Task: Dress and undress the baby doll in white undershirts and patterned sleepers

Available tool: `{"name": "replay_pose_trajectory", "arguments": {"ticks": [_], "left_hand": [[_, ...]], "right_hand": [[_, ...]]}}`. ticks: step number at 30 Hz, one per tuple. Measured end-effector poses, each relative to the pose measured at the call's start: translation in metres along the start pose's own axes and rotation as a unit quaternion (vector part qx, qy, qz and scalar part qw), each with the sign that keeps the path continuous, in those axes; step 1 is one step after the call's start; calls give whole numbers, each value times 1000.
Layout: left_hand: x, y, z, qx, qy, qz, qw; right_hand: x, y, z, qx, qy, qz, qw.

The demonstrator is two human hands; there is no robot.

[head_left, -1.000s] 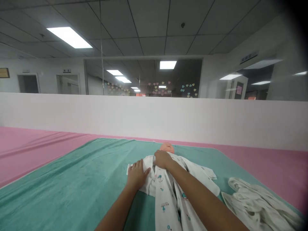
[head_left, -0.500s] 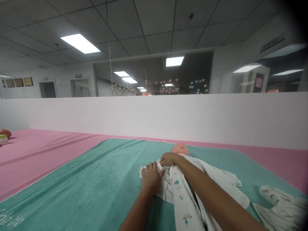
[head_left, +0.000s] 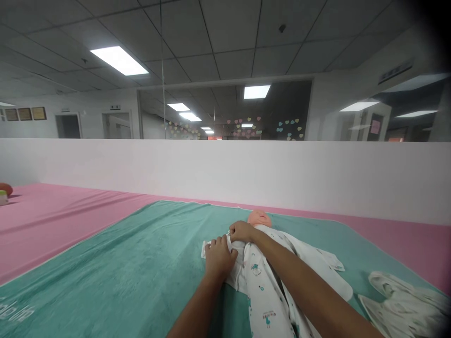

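Observation:
A baby doll lies on its back on a teal towel, dressed in a white printed romper. My left hand rests on the romper's left side by the doll's shoulder, fingers curled onto the cloth. My right hand is closed on the romper's fabric near the doll's neck, just below the head. Both hands nearly touch each other. My right forearm crosses over the doll's body and hides its middle.
A pink mat lies under the towel, bounded by a low white wall. A crumpled white garment lies at the right. A reddish object sits at the far left edge.
The view has shifted left. My hands have drawn closer together on the romper near the doll's neck, and the right hand has closed tighter on the fabric.

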State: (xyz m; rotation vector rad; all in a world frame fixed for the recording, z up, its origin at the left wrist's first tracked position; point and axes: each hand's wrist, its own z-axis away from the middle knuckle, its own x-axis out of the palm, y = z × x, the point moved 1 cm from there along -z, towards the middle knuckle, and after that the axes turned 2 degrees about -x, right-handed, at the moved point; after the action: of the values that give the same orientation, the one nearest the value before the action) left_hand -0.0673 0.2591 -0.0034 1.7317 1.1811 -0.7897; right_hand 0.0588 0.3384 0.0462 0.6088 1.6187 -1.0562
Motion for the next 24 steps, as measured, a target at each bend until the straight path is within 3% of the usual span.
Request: {"name": "replay_pose_trajectory", "arguments": {"ticks": [9,17,24], "left_hand": [[-1,-1,1,16,25,18,999],[-4,2,1,124,31,85,988],[-5,4,0,129,43,121,983]], "right_hand": [[-1,1,1,18,56,-1,998],[-2,4,0,-10,-50,30,998],[-4,-3,4,-66,-127,67,987]]}}
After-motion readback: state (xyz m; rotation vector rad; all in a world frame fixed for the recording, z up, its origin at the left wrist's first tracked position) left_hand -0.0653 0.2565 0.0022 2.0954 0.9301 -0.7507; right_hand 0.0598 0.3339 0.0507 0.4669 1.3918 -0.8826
